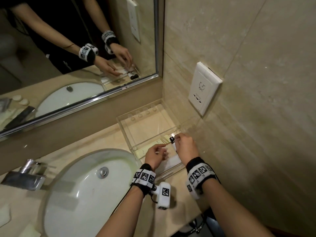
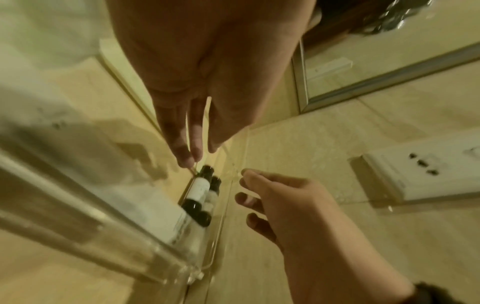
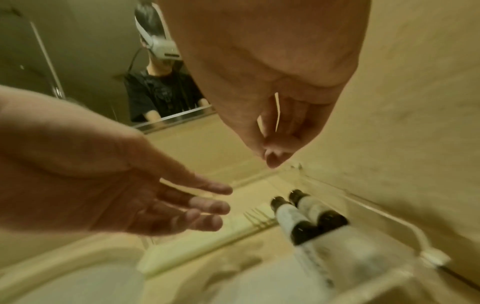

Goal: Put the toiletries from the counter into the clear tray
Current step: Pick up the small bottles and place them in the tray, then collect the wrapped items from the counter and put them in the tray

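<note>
The clear tray (image 1: pixel 123 124) stands on the counter in the corner, right of the sink. Two small dark bottles (image 1: pixel 172 141) with white labels lie side by side along its right wall (image 3: pixel 376 209), clearest in the wrist views (image 2: pixel 198 188) (image 3: pixel 288 216). Flat pale-yellow packets (image 1: pixel 145 151) and a white packet (image 1: pixel 172 161) lie on the tray floor. My left hand (image 1: pixel 160 149) hovers over the packets with relaxed, nearly straight fingers (image 3: pixel 207 205), holding nothing. Just above the bottles, my right hand (image 1: pixel 178 139) has loosely curled fingers (image 2: pixel 249 199) and holds nothing.
A white oval sink (image 1: pixel 82 194) with a chrome faucet (image 1: pixel 29 171) fills the counter to the left. The mirror (image 1: pixel 77 48) runs behind, and a white wall socket (image 1: pixel 203 89) sits above the tray. Pale items (image 1: pixel 5 218) lie at the counter's near left.
</note>
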